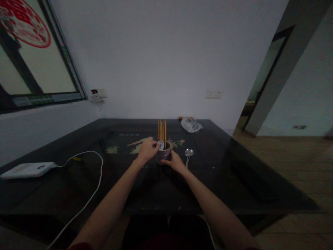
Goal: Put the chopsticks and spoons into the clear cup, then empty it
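Note:
A small round metal holder (164, 155) stands on the dark glass table (208, 187) with several wooden chopsticks (162, 131) upright in it. My left hand (147, 149) pinches a small white spoon (160, 145) at the holder's rim. The fingers of my right hand (176, 161) are wrapped round the front right of the holder. Two metal spoons (188, 155) lie on the table just right of my right hand.
A white device (27, 169) with a white cable (93, 187) lies at the table's left. A crumpled clear plastic bag (191, 125) sits at the far edge near the wall. A doorway opens at the right beyond the table's edge.

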Demonstrator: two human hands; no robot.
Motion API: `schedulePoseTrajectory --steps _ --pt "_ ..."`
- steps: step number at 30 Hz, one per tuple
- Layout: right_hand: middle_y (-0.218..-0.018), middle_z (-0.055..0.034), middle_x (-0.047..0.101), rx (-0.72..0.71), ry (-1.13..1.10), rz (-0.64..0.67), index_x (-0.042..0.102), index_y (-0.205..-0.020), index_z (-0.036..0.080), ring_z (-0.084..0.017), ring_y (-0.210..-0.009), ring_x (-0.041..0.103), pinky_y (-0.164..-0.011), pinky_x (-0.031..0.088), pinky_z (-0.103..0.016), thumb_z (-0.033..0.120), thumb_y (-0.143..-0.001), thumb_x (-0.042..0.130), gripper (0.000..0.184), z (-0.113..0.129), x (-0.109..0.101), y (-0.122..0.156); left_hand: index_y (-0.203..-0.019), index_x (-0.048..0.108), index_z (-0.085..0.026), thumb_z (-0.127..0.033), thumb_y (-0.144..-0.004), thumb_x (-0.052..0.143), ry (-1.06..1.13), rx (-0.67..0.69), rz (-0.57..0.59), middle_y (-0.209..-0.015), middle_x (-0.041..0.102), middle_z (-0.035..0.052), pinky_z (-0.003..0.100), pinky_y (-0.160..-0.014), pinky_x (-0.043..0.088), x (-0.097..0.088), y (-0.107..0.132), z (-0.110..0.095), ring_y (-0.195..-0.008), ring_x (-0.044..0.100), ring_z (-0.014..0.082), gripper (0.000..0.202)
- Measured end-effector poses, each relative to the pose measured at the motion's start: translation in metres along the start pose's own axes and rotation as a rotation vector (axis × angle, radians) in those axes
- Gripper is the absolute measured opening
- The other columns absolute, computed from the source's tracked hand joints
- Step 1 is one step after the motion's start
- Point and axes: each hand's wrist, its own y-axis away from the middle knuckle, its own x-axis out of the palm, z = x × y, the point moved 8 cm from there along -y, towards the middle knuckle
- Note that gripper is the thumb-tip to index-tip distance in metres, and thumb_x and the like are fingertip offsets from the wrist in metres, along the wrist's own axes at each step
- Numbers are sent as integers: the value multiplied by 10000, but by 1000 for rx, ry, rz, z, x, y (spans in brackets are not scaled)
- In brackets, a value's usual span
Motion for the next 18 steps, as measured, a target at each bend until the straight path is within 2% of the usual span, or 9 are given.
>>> schedulePoseTrajectory --steps 5,9,13,18 --pt "-1032 -98 639 22 40 2 577 -1054 152 -245 -946 591 -807 455 -367 364 -612 779 531 -2 0 0 -657 621 -186 -283 -824 515 41 -9 -2 -700 551 43 298 -670 371 -1 0 1 -738 512 194 220" --pt "-1034 -90 639 24 36 2 567 -1068 160 -235 -930 590 -796 449 -356 366 -608 782 549 -2 0 0 -804 614 -187 -233 -779 553 88 -39 -36 -743 569 26 292 -661 379 -3 1 4 -733 515 185 80" --pt "-1025 -92 640 34 36 13 562 -1081 159 -236 -919 592 -782 450 -356 377 -617 773 556 -4 0 0 -914 599 -192 -169 -749 550 162 -31 -79 -805 570 20 289 -702 416 -7 1 3 -758 530 172 174" --pt "-1033 -102 639 29 37 18 564 -1072 147 -244 -940 593 -789 454 -360 381 -608 777 562 -5 1 -1 -920 591 -186 -134 -757 524 267 21 -110 -887 575 31 294 -761 445 -12 1 -3 -814 548 163 183"
